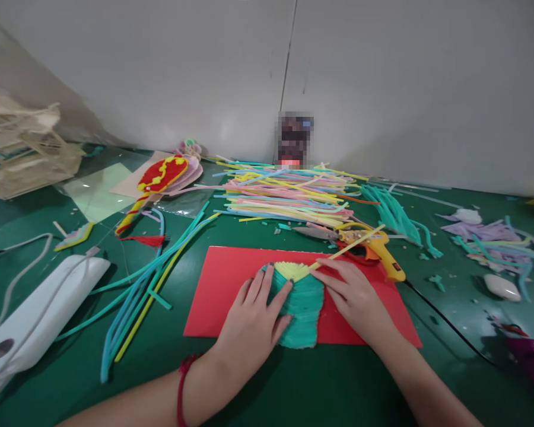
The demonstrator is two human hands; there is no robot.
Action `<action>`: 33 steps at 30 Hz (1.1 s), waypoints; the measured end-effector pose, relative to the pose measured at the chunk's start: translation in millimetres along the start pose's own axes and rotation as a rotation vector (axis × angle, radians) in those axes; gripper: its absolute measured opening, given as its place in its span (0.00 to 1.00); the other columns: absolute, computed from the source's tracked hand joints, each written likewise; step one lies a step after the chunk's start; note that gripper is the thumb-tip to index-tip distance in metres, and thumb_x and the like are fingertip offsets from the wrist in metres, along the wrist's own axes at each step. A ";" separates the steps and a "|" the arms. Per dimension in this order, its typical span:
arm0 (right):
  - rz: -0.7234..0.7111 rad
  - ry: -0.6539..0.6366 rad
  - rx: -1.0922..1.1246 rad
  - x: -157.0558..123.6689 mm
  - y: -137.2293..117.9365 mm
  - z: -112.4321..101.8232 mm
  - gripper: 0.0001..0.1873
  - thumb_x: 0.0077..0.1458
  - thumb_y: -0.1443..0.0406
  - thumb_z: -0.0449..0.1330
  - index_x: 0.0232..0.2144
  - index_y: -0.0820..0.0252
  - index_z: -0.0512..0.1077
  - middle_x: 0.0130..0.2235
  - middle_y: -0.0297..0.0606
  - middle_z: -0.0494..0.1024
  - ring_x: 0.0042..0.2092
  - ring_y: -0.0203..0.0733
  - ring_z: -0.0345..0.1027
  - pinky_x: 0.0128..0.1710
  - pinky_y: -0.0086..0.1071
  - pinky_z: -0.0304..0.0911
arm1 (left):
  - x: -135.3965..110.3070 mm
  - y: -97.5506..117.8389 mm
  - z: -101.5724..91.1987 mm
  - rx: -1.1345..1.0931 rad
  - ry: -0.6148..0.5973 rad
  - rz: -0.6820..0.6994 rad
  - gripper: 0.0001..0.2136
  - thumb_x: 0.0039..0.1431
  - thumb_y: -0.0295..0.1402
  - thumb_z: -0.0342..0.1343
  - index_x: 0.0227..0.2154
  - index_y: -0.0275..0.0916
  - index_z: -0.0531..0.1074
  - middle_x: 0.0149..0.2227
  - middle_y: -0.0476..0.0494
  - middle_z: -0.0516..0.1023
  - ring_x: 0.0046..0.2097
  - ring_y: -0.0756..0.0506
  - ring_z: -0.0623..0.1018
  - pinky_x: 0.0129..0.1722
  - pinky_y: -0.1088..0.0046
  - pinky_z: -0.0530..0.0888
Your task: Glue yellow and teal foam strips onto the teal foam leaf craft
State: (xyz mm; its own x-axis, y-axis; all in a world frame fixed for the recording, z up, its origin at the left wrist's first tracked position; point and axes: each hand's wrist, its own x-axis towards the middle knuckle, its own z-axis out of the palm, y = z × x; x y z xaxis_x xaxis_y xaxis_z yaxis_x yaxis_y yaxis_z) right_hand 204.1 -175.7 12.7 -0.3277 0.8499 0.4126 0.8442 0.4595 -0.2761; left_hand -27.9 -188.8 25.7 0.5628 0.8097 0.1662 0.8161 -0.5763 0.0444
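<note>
A teal piece [300, 320] covered in rows of pipe cleaner, with a pale yellow V at its top, lies on a red sheet [218, 290]. My left hand [256, 305] rests across its left side, fingers stretched out and pressing near the yellow part. Between the fingertips of my right hand [349, 296] is a pale yellow pipe cleaner [356, 243]. Its near end lies along the yellow V and its free end slants up to the right. Just beyond the red sheet are a yellow glue gun [385, 255] and scissors [315, 233], partly overlapping.
Many coloured pipe cleaners [289, 196] lie in a pile at the back, below a pixelated phone-like object [295, 139]. A red-and-yellow fan shape [162, 175], loose teal and yellow stems [153, 276] and a white power strip [48, 314] occupy the left. Lilac scraps [493, 237] lie right.
</note>
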 end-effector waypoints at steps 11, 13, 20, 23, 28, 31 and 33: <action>0.040 -0.071 0.085 -5.9 -1.8 -5.7 0.18 0.61 0.69 0.49 0.48 0.54 0.73 0.54 0.41 0.71 0.54 0.44 0.67 0.52 0.39 0.68 | 0.6 1.2 -0.4 -0.013 0.013 -0.009 0.20 0.64 0.42 0.46 0.57 0.48 0.64 0.60 0.34 0.65 0.56 0.37 0.70 0.50 0.59 0.70; 0.056 -0.094 0.077 -7.5 -2.9 -7.0 0.18 0.61 0.68 0.49 0.50 0.53 0.72 0.57 0.42 0.69 0.56 0.45 0.65 0.53 0.40 0.67 | 0.3 2.2 -1.1 -0.011 0.007 -0.016 0.20 0.64 0.42 0.46 0.57 0.48 0.64 0.61 0.35 0.63 0.57 0.37 0.69 0.51 0.59 0.69; 0.070 -0.173 0.036 -8.4 -2.9 -8.5 0.20 0.62 0.67 0.48 0.54 0.52 0.69 0.59 0.39 0.66 0.57 0.45 0.64 0.53 0.41 0.67 | -0.2 1.0 -0.5 0.000 0.001 0.039 0.21 0.64 0.41 0.46 0.59 0.45 0.62 0.61 0.35 0.63 0.58 0.36 0.68 0.52 0.57 0.68; 0.061 -0.186 0.005 -8.9 -1.3 -8.3 0.21 0.62 0.66 0.48 0.55 0.50 0.67 0.60 0.36 0.65 0.59 0.46 0.60 0.55 0.43 0.65 | 0.0 -0.4 0.1 0.004 -0.009 0.057 0.23 0.63 0.41 0.48 0.60 0.44 0.60 0.62 0.33 0.61 0.58 0.35 0.68 0.52 0.56 0.68; 0.056 -0.228 -0.028 -9.7 -0.9 -8.7 0.22 0.62 0.66 0.47 0.56 0.50 0.66 0.61 0.35 0.63 0.61 0.45 0.57 0.56 0.44 0.64 | -0.1 -0.4 -0.3 0.001 -0.019 0.061 0.23 0.63 0.41 0.48 0.60 0.44 0.60 0.62 0.33 0.61 0.59 0.35 0.67 0.53 0.56 0.67; 0.058 -0.247 -0.042 -9.5 -1.7 -9.2 0.22 0.62 0.67 0.46 0.56 0.50 0.66 0.62 0.35 0.62 0.61 0.46 0.57 0.56 0.44 0.63 | -0.3 0.3 -0.1 0.011 -0.020 0.050 0.23 0.62 0.41 0.49 0.59 0.44 0.60 0.61 0.32 0.62 0.58 0.35 0.68 0.53 0.55 0.68; 0.054 -0.246 -0.052 -9.3 -2.0 -9.2 0.22 0.63 0.67 0.46 0.56 0.50 0.66 0.62 0.34 0.62 0.61 0.45 0.57 0.56 0.44 0.63 | -0.2 0.4 0.2 0.010 -0.017 0.039 0.23 0.62 0.42 0.49 0.59 0.45 0.60 0.61 0.33 0.63 0.58 0.34 0.68 0.52 0.54 0.68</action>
State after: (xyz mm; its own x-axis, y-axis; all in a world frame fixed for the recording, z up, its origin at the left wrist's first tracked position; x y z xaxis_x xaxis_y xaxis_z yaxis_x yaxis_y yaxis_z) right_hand 209.4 -186.9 17.4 -0.3692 0.9131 0.1733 0.8820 0.4030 -0.2443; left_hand -27.6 -189.2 25.5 0.5960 0.7888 0.1504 0.7950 -0.6060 0.0281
